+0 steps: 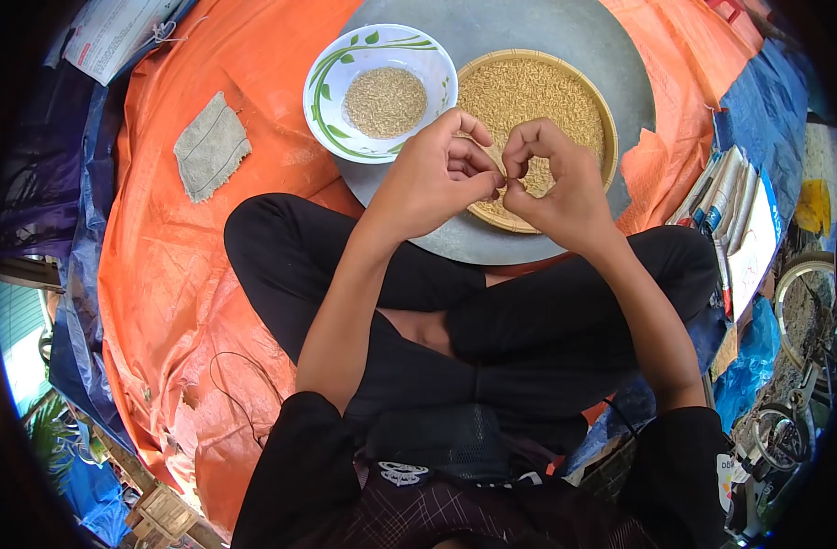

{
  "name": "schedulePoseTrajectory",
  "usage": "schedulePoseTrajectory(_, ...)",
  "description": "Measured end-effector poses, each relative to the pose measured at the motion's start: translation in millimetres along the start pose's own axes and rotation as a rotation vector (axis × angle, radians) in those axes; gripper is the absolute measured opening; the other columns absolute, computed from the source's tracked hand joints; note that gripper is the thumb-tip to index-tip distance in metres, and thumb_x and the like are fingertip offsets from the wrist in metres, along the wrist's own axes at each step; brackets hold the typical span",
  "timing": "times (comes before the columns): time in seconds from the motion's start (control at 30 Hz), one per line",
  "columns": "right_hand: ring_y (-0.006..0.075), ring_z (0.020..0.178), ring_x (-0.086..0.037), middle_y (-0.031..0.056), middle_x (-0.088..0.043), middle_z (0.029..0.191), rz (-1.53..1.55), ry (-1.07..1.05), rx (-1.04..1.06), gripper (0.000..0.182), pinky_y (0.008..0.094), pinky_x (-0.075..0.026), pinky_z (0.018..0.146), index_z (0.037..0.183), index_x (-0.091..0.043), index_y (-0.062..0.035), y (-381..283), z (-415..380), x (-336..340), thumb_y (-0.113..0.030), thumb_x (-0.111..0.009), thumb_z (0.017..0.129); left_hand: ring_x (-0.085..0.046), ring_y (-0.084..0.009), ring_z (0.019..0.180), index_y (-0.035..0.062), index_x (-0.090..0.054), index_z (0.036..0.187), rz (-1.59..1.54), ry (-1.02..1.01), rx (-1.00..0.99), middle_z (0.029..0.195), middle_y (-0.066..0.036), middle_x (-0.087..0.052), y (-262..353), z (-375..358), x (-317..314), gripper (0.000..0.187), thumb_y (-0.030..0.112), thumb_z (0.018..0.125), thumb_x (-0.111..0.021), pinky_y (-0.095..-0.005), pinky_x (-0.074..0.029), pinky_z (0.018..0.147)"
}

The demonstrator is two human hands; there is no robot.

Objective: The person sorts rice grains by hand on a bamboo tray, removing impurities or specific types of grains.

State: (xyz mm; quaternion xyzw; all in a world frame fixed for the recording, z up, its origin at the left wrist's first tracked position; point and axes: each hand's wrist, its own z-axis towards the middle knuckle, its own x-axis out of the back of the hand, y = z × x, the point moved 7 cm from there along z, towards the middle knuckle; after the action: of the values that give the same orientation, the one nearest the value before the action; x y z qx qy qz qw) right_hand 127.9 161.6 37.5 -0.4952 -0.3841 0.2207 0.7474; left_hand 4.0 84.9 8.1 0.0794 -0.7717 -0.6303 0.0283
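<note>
Two hands up close together here, fingertips meeting over the near left part of a shallow basket [610, 137] full of golden grain [528, 87]. Left hand [427, 178] has its fingers curled in with the thumb pushed forward toward the other hand; right hand [565, 178] makes a loose ring, index finger and thumb bent round with the tips close together. Both are mostly closed, but the spot where they meet is too small to make out, so I can't tell if either has hold of anything

The basket sits on a round grey tray [633, 91], and just left of it there's a white bowl [327, 82] with green leaves on it and a patch of paler grain [386, 102] in the bottom. Bowl hangs a bit over the tray's left edge. All of that's on an orange tarp [189, 274], with a greyish scrap of cloth [212, 146] lying off to the left, well apart from the hands
</note>
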Motion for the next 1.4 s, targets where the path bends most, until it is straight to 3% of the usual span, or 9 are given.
schedulePoseTrajectory(0.17,0.0079,0.079,-0.06,0.001,-0.062,0.082,0.31,0.037,-0.178,0.03,0.0255,-0.049,0.076,0.103,-0.057,-0.0011,15.0,1.4,2.2,0.005,-0.071,0.077,-0.073,-0.0143,0.084,0.0018,-0.057,0.105,0.318,0.119,-0.301,0.092,-0.01,-0.074,30.8,-5.8,-5.2,0.028,-0.003,0.083,-0.075,-0.0267,-0.059,0.075)
schedulePoseTrajectory(0.27,0.0079,0.085,-0.057,0.0013,-0.06,0.091,0.367,0.001,-0.269,0.036,0.0249,-0.047,0.081,0.11,-0.054,-0.0014,21.6,-0.1,3.1,0.011,-0.065,0.078,-0.075,-0.0168,0.082,0.0013,-0.059,0.104,0.477,0.202,-0.514,0.091,-0.01,-0.074,40.5,-10.9,-10.5,0.029,-0.004,0.081,-0.076,-0.0283,-0.061,0.073)
schedulePoseTrajectory(0.53,0.0075,0.082,-0.059,0.0005,-0.062,0.085,0.408,0.072,-0.209,0.033,0.0249,-0.049,0.079,0.108,-0.055,-0.0006,19.0,2.0,6.0,0.006,-0.069,0.078,-0.077,-0.0185,0.08,0.0014,-0.058,0.104,0.694,0.325,-0.752,0.088,-0.009,-0.075,47.1,-22.3,-19.3,0.033,-0.005,0.079,-0.078,-0.0283,-0.061,0.07)
schedulePoseTrajectory(0.93,0.0093,0.079,-0.061,0.0017,-0.064,0.083,0.238,0.073,-0.103,0.033,0.0258,-0.051,0.076,0.107,-0.057,-0.0005,8.6,3.4,10.1,0.002,-0.071,0.078,-0.074,-0.019,0.079,0.0045,-0.059,0.111,0.597,0.327,-0.76,0.089,-0.009,-0.073,45.6,-23.5,-17.1,0.037,-0.005,0.079,-0.077,-0.029,-0.061,0.067)
schedulePoseTrajectory(1.03,0.0103,0.077,-0.064,0.0025,-0.065,0.081,0.173,0.073,-0.069,0.032,0.0266,-0.052,0.075,0.106,-0.058,-0.0007,5.8,4.0,10.9,0.002,-0.072,0.077,-0.077,-0.0198,0.082,0.0019,-0.055,0.11,0.75,0.309,-0.78,0.09,-0.009,-0.075,48.7,-24.7,-20.6,0.041,-0.007,0.078,-0.078,-0.0293,-0.062,0.071)
schedulePoseTrajectory(1.4,0.0148,0.075,-0.068,0.005,-0.069,0.08,-0.026,0.066,-0.002,0.031,0.0292,-0.055,0.073,0.103,-0.061,-0.0018,-5.3,4.9,12.9,0.001,-0.075,0.075,-0.073,-0.0207,0.076,0.0039,-0.058,0.116,0.928,0.242,-0.838,0.089,-0.008,-0.072,48.4,-29.0,-28.0,0.048,-0.009,0.075,-0.078,-0.0305,-0.057,0.064)
